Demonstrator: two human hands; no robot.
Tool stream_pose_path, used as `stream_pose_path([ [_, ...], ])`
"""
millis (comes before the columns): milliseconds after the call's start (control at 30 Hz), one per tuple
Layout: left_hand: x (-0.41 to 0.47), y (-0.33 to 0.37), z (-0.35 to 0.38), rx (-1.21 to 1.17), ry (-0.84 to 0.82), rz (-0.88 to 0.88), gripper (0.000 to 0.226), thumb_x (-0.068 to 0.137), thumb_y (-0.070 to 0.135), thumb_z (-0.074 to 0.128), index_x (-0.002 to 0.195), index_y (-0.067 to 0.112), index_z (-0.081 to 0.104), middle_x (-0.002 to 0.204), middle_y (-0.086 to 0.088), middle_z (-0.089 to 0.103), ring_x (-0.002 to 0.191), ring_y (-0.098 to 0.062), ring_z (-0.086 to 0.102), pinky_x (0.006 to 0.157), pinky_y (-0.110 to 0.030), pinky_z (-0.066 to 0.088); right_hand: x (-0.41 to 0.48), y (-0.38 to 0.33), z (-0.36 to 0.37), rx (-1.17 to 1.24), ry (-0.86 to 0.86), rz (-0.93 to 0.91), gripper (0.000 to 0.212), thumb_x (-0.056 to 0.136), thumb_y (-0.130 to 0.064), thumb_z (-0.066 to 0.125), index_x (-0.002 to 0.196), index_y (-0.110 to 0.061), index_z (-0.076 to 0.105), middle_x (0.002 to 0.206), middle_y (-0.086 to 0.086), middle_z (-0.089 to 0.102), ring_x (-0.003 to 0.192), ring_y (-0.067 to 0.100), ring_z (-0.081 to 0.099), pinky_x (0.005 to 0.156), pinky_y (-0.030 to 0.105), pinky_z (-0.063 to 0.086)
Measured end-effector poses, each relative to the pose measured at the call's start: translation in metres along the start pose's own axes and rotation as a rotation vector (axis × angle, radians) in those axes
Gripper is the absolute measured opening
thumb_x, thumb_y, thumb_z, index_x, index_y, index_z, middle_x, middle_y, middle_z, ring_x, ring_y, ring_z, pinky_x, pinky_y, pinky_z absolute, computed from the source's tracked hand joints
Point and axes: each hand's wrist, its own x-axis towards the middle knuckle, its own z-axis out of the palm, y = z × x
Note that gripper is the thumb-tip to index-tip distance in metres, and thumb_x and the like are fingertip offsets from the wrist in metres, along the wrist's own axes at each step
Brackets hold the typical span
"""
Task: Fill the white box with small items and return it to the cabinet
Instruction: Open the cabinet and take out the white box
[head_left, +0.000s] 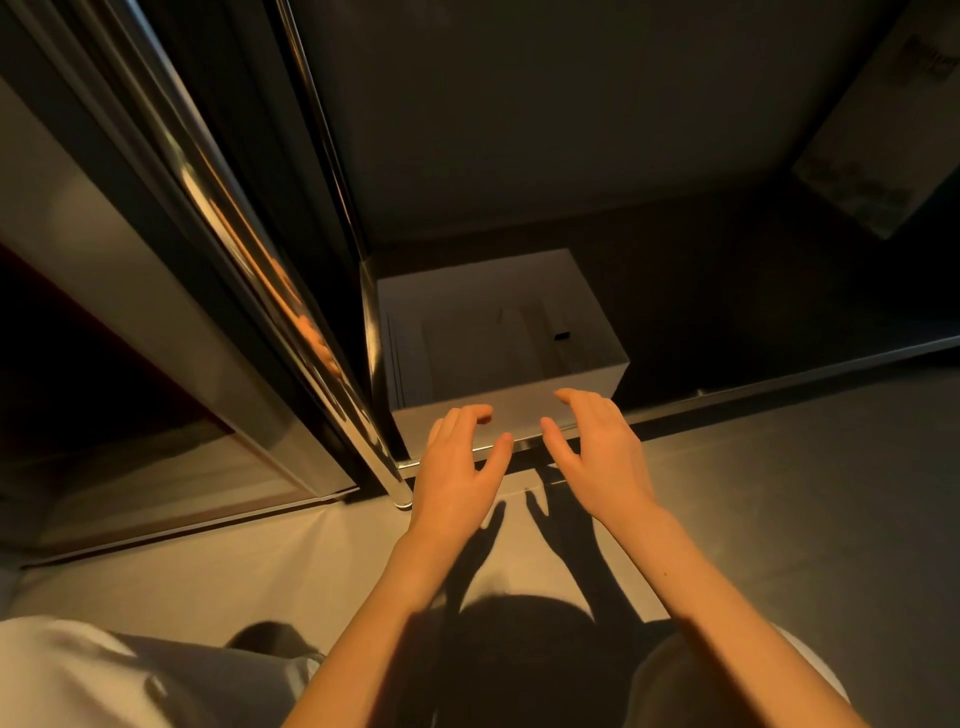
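Note:
A white open-topped box (519, 415) stands in the front left corner of the dark cabinet floor (727, 312). A small dark item (562, 335) lies inside it near the far right wall. My left hand (457, 462) hovers at the box's near wall, fingers loosely curved, holding nothing. My right hand (597, 457) is beside it, fingers spread and slightly bent over the box's near right corner, also holding nothing. Whether the fingertips touch the box I cannot tell.
A shiny metal door edge (291, 291) of the open cabinet runs diagonally on the left, close to the box. A large dim carton (893, 130) leans at the back right inside the cabinet. Pale floor (311, 561) lies in front, with my knees at the bottom.

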Motion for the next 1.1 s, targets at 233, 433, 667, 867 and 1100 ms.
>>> stream_pose_path([
  [233, 0.015, -0.001, -0.01, 0.118, 0.022, 0.029, 0.039, 0.089, 0.044, 0.058, 0.125, 0.03, 0.051, 0.122, 0.011, 0.053, 0.111, 0.0, 0.04, 0.086, -0.018, 0.032, 0.015, 0.0, -0.005, -0.019, 0.069, -0.007, 0.043, 0.092, -0.043, 0.052, 0.129, -0.02, 0.05, 0.125, -0.001, 0.057, 0.119, 0.013, 0.048, 0.089, 0.023, 0.039],
  [433, 0.026, -0.005, -0.008, 0.321, 0.055, 0.12, 0.042, 0.089, 0.046, 0.057, 0.124, 0.022, 0.054, 0.112, 0.001, 0.06, 0.108, -0.018, 0.051, 0.094, -0.033, 0.037, 0.027, 0.003, -0.002, -0.201, 0.022, -0.183, 0.036, 0.09, -0.038, 0.056, 0.119, -0.016, 0.054, 0.107, 0.0, 0.055, 0.103, 0.016, 0.049, 0.088, 0.03, 0.043],
  [667, 0.033, -0.007, -0.008, 0.374, 0.035, 0.029, 0.025, 0.096, 0.034, 0.053, 0.11, 0.017, 0.063, 0.091, 0.002, 0.061, 0.096, -0.019, 0.06, 0.096, -0.038, 0.038, 0.039, -0.001, 0.009, -0.402, -0.03, -0.168, 0.025, 0.091, -0.03, 0.058, 0.115, -0.022, 0.061, 0.106, 0.0, 0.064, 0.104, 0.02, 0.055, 0.102, 0.04, 0.033],
  [867, 0.029, 0.002, -0.006, 0.21, 0.073, 0.041, 0.02, 0.096, 0.026, 0.054, 0.11, 0.021, 0.066, 0.101, 0.003, 0.066, 0.099, -0.014, 0.056, 0.085, -0.022, 0.027, 0.037, 0.001, 0.002, -0.38, -0.106, -0.075, 0.05, 0.071, -0.011, 0.079, 0.116, -0.023, 0.059, 0.113, 0.002, 0.061, 0.114, 0.023, 0.048, 0.102, 0.043, 0.029],
  [1100, 0.001, 0.01, 0.006, 0.155, 0.069, 0.096, 0.015, 0.095, 0.021, 0.056, 0.103, 0.023, 0.069, 0.097, 0.005, 0.064, 0.093, -0.006, 0.044, 0.08, -0.02, 0.023, 0.005, 0.017, -0.017, -0.304, -0.042, -0.108, 0.029, 0.079, -0.01, 0.072, 0.106, -0.02, 0.065, 0.105, 0.002, 0.064, 0.109, 0.022, 0.051, 0.099, 0.039, 0.024],
])
